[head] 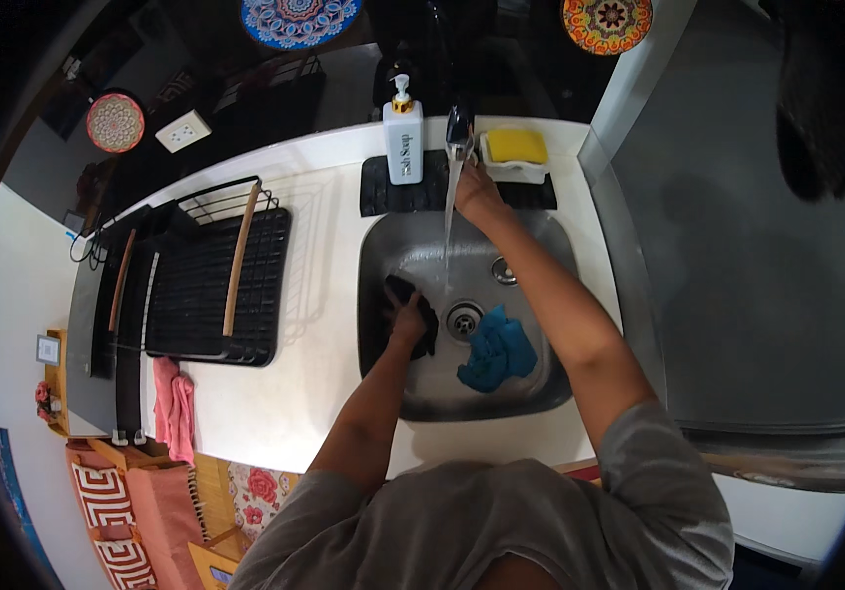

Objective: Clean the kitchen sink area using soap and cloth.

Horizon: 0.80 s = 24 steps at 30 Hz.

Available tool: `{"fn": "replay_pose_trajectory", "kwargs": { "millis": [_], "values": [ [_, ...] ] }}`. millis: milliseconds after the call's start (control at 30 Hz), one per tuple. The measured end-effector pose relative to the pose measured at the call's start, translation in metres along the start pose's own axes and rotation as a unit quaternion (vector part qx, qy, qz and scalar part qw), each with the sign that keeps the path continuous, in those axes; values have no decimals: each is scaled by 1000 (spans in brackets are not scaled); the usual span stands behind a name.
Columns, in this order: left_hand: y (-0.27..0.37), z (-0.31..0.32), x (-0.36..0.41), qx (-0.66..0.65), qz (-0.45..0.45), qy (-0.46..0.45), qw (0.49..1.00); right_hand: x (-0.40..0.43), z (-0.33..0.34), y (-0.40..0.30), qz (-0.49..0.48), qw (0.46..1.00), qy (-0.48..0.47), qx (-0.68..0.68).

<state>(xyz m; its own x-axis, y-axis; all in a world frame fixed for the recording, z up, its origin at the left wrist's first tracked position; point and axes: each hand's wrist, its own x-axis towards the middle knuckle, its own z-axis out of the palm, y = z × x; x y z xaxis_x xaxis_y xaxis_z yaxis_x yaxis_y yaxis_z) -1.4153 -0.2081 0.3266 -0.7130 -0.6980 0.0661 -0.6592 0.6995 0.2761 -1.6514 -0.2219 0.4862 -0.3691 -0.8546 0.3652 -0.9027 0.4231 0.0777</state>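
In the left part of the steel sink (422, 402), my left hand (408, 318) rests on a dark cloth (428, 324), fingers spread over it; whether it grips the cloth is unclear. Water (451, 214) runs from the faucet (459, 133) into the basin. My right hand (475, 188) is up at the faucet, just right of the stream; its fingers are partly hidden, so their hold is not plain. A crumpled blue cloth (500, 350) lies on the sink floor, right of the drain (464, 321).
Behind the sink stand a white soap pump bottle (404, 144) and a yellow sponge (517, 146) in a white holder (515, 171). To the left, a black dish rack (208, 284) sits on the white counter (319, 383), with a pink cloth (173, 405) over the counter's edge.
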Motion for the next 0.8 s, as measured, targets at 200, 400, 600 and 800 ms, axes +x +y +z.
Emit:
{"fn": "replay_pose_trajectory", "kwargs": {
  "millis": [200,400,600,800],
  "values": [
    [-26,36,16,-305,-109,-50,945,-77,-21,-61,144,874,138,442],
    [-11,60,59,-280,-93,88,951,-103,42,-94,310,677,-114,658],
    [10,26,61,-46,-11,83,995,-104,36,-63,211,824,-74,521],
    [16,-1,83,-322,152,-35,934,-39,-62,-52,105,875,265,391]
  ]
}}
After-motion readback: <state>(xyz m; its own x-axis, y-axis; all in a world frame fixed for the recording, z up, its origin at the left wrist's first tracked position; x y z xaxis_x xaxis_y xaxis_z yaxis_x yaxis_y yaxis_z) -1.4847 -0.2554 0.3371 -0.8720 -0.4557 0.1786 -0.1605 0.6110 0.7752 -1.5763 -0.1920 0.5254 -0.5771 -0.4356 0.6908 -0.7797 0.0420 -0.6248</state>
